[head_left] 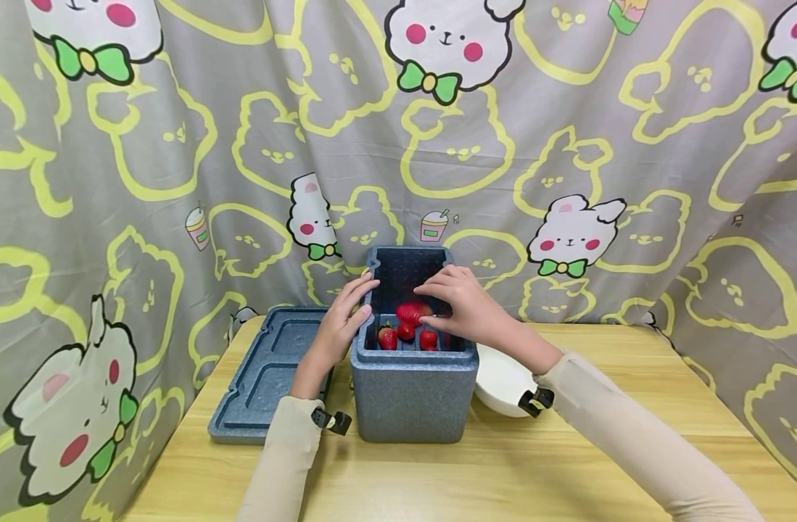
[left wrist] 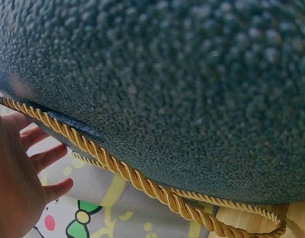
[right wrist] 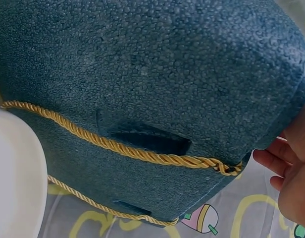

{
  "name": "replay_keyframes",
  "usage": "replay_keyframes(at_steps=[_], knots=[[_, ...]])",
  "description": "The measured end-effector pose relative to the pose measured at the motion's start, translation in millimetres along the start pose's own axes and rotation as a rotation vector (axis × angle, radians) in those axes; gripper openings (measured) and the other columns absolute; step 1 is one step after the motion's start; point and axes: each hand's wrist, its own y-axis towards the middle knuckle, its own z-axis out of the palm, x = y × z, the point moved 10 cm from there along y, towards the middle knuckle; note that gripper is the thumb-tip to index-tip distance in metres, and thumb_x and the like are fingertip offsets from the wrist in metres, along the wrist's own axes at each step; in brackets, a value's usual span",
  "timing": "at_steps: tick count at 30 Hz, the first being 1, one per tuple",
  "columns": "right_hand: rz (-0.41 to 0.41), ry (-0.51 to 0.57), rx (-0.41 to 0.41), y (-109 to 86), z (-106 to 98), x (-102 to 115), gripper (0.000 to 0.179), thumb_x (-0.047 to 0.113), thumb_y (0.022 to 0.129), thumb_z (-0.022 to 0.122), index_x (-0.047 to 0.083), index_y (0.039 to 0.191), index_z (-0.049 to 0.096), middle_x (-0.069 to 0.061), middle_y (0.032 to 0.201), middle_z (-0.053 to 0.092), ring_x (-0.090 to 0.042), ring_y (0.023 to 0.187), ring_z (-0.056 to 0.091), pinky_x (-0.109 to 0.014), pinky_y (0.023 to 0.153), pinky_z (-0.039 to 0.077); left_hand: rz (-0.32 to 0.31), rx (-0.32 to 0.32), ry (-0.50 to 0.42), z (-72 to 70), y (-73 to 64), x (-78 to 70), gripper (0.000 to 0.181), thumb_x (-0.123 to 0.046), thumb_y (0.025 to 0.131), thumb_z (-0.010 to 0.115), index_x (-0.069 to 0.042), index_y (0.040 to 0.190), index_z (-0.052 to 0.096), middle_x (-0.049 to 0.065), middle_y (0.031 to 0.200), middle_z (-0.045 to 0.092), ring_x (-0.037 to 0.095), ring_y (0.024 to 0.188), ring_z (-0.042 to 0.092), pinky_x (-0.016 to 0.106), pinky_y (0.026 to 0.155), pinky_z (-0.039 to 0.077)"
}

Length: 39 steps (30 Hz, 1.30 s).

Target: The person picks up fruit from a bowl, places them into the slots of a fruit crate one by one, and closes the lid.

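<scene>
A dark blue-grey foam box (head_left: 414, 399) stands lidless on the table with several red strawberries (head_left: 388, 338) inside. My left hand (head_left: 339, 319) rests at its left rim; in the left wrist view the fingers (left wrist: 52, 157) are spread beside the wall. My right hand (head_left: 466, 304) reaches over the right rim, thumb and forefinger apart. Right by its thumb, a larger, blurred strawberry (head_left: 410, 313) shows above the others. Only part of the right hand (right wrist: 296, 173) appears in the right wrist view, at the box's edge. The box interior is hidden in both wrist views.
The box's grey lid (head_left: 267, 384) lies at its left. A white bowl (head_left: 502, 384) stands close on the right, partly under my right forearm. Gold twisted rope (right wrist: 118, 146) runs along the box's sides. A patterned curtain (head_left: 437, 145) hangs behind the wooden table (head_left: 535, 478).
</scene>
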Motion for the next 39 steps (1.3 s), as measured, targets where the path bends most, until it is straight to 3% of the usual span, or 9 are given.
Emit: replay_keyframes(at_steps=[25,34,39], knots=[[0.008,-0.006,-0.024,-0.4,-7.9,3.6,0.041,0.023,0.08,0.087,0.006,0.115,0.076,-0.007,0.109,0.075,-0.024,0.099,0.058,-0.049,0.094,0.043,0.005,-0.007,-0.002,-1.0,-0.8,-3.2,0.048,-0.03,0.105,0.044,-0.021,0.152,0.049,0.004,0.164,0.036,0.026,0.152,0.033,0.061,0.121,0.027],[0.072,0.032,-0.062,-4.3,-16.7,2.1,0.042,0.024,0.082,0.086,0.007,0.118,0.075,-0.009,0.112,0.075,-0.025,0.101,0.057,-0.048,0.094,0.041,0.001,0.001,0.014,-1.2,0.3,-4.4,0.047,-0.027,0.106,0.045,-0.02,0.152,0.049,0.003,0.165,0.034,0.027,0.152,0.033,0.061,0.119,0.03],[0.096,0.064,-0.113,-6.0,-23.7,3.6,0.04,0.023,0.083,0.084,0.008,0.119,0.075,-0.008,0.113,0.074,-0.025,0.104,0.057,-0.049,0.093,0.039,0.002,-0.014,0.061,-10.0,-0.4,-11.8,0.048,-0.024,0.105,0.052,-0.021,0.153,0.048,0.001,0.166,0.033,0.028,0.151,0.034,0.062,0.117,0.033]])
